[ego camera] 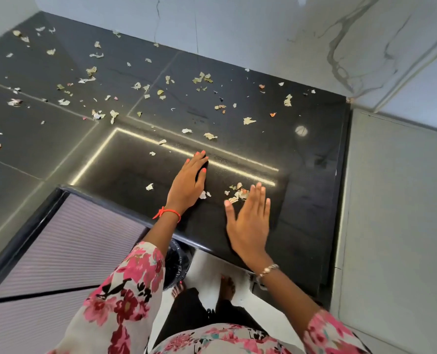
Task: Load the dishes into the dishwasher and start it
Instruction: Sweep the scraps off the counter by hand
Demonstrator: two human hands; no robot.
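Dozens of torn scraps (92, 71) litter the black counter (301, 175). No dishes and no dishwasher show anywhere, so the task's things lie outside this view. The left hand (189, 180) rests palm down on the counter, its grip open with nothing in it. The right hand (248, 221) stands on edge just beside a small pile of scraps (237, 194), its grip spread and empty too. A hasty sweep could scatter these light bits sideways, or send them over the counter's lip wide of the lined bin (176, 261) below.
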